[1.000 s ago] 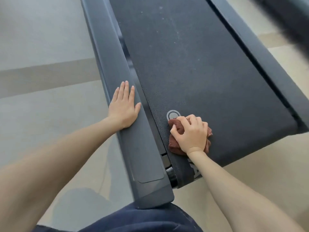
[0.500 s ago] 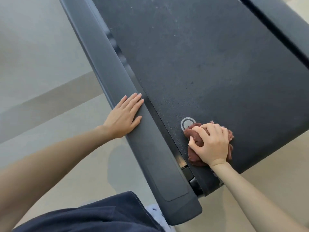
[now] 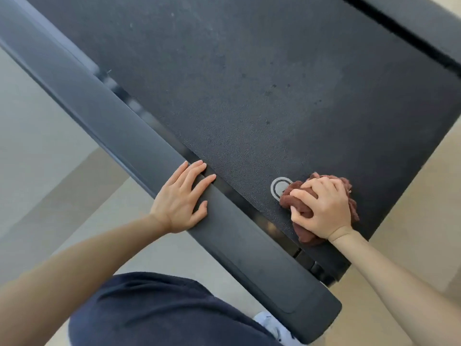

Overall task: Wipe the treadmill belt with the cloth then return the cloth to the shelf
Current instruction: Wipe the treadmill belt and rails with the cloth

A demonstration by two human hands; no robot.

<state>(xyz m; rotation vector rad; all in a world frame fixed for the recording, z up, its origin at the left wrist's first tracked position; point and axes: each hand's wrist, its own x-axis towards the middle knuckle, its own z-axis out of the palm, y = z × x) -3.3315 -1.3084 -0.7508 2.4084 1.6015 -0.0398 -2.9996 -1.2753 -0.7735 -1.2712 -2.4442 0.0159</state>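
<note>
The dark textured treadmill belt (image 3: 249, 83) fills the upper middle of the head view, speckled with pale dust. A crumpled reddish-brown cloth (image 3: 303, 211) lies on the belt's near corner, just right of a white ring logo (image 3: 279, 188). My right hand (image 3: 321, 206) grips the bunched cloth from above, fingers curled into it, and presses it onto the belt. My left hand (image 3: 182, 198) rests flat with straight fingers on the grey left side rail (image 3: 119, 126), its fingertips at the rail's inner edge.
The right side rail (image 3: 429, 28) crosses the top right corner. Beige floor (image 3: 37, 158) lies left and right of the treadmill. My dark trouser leg (image 3: 154, 310) and a pale shoe (image 3: 272, 325) are at the bottom, close to the rail's rear end.
My view has swung and moved closer, so the treadmill sits more diagonally. My right hand with the cloth slid slightly right past the ring logo. My left hand stayed on the rail.
</note>
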